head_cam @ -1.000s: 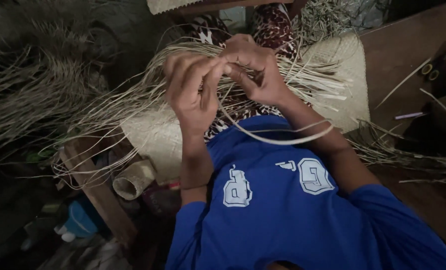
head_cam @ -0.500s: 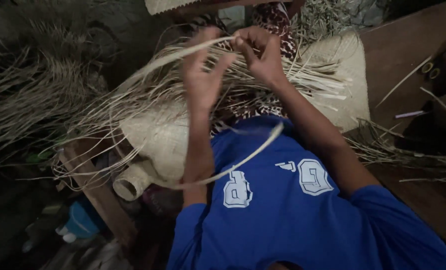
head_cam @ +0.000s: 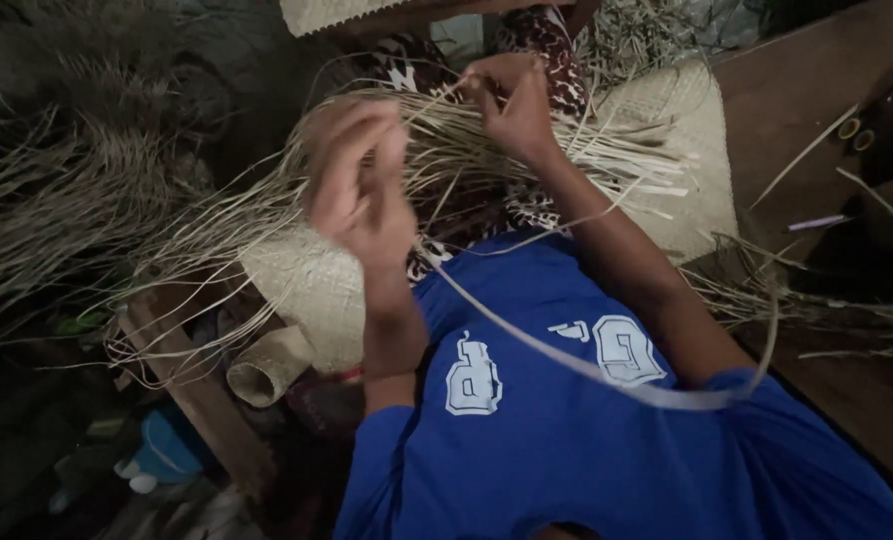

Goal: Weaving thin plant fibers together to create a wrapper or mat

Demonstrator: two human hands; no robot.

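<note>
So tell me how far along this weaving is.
Done: a broad woven mat lies across the lap. In hand: the left hand pulls one long strip, and the right hand pinches the loose strands. Left: many unwoven strands fan from the mat's edge.

shirt: a bright blue short-sleeved top (head_cam: 567,440) fills the frame from 5 to 7 o'clock
chest marking: white block shapes outlined in pale blue, one near 6 o'clock, one toward 4 o'clock
sleeves: short, ending above the elbows
left hand (head_cam: 362,195): bare, blurred
right hand (head_cam: 512,100): bare, no rings or wristwear visible
</note>
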